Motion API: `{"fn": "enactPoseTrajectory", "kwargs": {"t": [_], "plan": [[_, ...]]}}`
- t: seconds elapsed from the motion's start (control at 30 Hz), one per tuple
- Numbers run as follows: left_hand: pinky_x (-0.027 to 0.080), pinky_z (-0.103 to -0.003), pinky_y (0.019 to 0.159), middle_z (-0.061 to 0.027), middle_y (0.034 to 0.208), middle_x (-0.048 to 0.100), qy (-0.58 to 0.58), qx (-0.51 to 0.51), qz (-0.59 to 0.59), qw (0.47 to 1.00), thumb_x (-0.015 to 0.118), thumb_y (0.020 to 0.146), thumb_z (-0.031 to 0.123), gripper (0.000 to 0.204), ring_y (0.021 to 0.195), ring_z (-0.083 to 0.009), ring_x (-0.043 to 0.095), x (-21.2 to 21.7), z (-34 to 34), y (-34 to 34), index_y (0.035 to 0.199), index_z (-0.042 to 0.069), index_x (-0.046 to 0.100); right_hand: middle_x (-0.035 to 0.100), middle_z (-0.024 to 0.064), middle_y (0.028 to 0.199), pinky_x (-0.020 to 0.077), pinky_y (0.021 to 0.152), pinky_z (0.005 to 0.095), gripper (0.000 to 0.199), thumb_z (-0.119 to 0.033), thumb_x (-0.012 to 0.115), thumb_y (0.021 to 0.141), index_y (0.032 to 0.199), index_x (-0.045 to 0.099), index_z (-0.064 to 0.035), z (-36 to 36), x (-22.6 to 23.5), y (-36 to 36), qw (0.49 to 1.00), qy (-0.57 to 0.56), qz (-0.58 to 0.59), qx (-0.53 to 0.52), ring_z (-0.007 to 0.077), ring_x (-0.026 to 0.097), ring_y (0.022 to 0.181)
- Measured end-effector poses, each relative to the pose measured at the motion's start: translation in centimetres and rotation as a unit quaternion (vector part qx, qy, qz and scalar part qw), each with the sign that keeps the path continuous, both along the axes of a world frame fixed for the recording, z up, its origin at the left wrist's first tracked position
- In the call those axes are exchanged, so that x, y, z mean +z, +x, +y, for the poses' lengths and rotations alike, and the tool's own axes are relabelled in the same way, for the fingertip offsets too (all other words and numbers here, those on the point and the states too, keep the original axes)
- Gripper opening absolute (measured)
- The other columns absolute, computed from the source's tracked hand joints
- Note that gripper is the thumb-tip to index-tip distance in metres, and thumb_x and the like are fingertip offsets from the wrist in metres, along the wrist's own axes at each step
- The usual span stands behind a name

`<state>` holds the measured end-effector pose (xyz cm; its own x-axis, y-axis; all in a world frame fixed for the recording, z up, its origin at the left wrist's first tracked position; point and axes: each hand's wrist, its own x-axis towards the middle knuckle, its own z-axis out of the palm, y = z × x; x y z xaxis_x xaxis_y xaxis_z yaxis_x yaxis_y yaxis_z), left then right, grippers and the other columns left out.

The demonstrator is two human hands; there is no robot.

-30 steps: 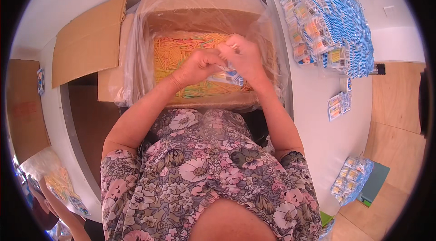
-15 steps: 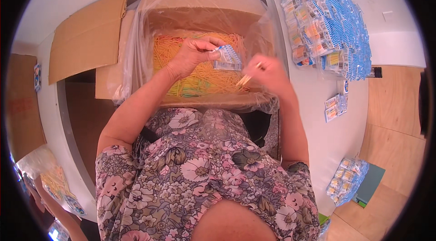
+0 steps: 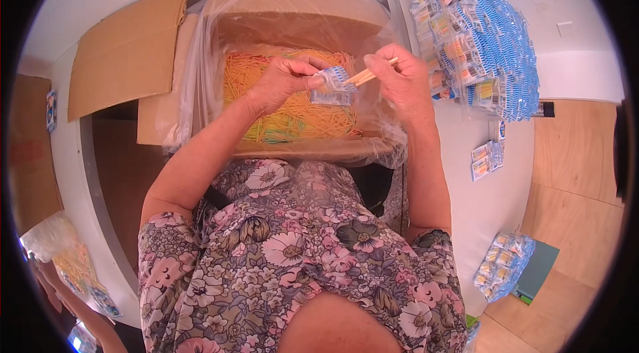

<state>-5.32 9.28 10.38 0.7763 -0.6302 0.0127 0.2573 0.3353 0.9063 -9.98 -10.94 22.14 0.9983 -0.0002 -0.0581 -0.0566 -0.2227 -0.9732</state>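
My left hand [image 3: 283, 83] pinches a small clear packet [image 3: 333, 97] with blue-and-white edging, holding it over the open cardboard box [image 3: 286, 23]. Between the fingers of my right hand [image 3: 405, 80] is a small bundle of thin pale-yellow sticks [image 3: 361, 77]. Their left ends meet the packet's upper right edge; whether they are inside it I cannot tell. Beneath both hands, the plastic-lined box holds a layer of loose thin sticks [image 3: 266, 117] in orange, yellow, red and green.
At right on the white table stands a large pile of filled packets [image 3: 492, 47]. A few packets [image 3: 487, 159] lie nearer, and a bundle of packets [image 3: 504, 265] sits at the lower right. Cardboard flaps [image 3: 126, 53] stick out left. A co-worker's arm [image 3: 83, 306] shows lower left.
My right hand has risen slightly and turned, bringing the sticks from below the packet up to its edge. My left hand stays nearly in place with the packet.
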Motion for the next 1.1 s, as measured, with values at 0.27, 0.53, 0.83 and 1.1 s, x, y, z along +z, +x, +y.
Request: {"fn": "enactPoseTrajectory", "kwargs": {"t": [0.27,0.53,0.83,1.1], "plan": [[0.046,-0.026,0.08,-0.0065,0.105,0.06,0.01,0.006,0.018,1.0,0.067,0.078,0.001,0.015,0.091,-0.0137,0.056,-0.1,-0.1,0.1,0.093,0.002,0.07,0.047,-0.0079,0.061,0.0278,0.046,0.0187,0.015,-0.013,0.068,0.083,0.075,0.058,-0.0052,1.2,0.5,-0.2,0.982,-0.15,-0.112,-0.012,-0.0001,0.036,0.054],[0.046,-0.027,0.083,-0.0062,0.104,0.061,0.008,0.023,0.017,1.0,0.066,0.079,0.002,0.015,0.092,-0.0141,0.057,0.3,0.0,-0.2,0.094,0.001,0.07,0.053,-0.0022,0.063,0.0366,0.05,0.0202,0.014,-0.012,0.069,0.081,0.077,0.059,-0.0028,3.3,1.4,-0.4,0.969,-0.207,-0.138,-0.001,0.0031,0.045,0.058],[0.042,-0.029,0.089,-0.0055,0.106,0.063,0.008,-0.019,0.006,1.0,0.063,0.084,0.005,0.019,0.097,-0.0128,0.056,0.9,0.4,-0.3,0.101,0.001,0.067,0.057,0.0013,0.072,0.0411,0.057,0.0218,0.015,-0.014,0.067,0.082,0.081,0.059,-0.0014,3.1,0.1,0.0,0.971,-0.193,-0.135,0.042,0.0055,0.051,0.065],[0.046,-0.027,0.082,-0.0051,0.096,0.067,-0.001,-0.023,0.042,0.999,0.065,0.085,0.013,0.021,0.087,-0.0112,0.058,-0.3,0.1,-0.1,0.101,-0.001,0.067,0.057,-0.0027,0.074,0.0397,0.057,0.0198,0.015,-0.007,0.069,0.079,0.092,0.062,-0.0034,2.6,0.7,0.7,0.988,-0.126,-0.056,0.075,0.004,0.051,0.065]]}}
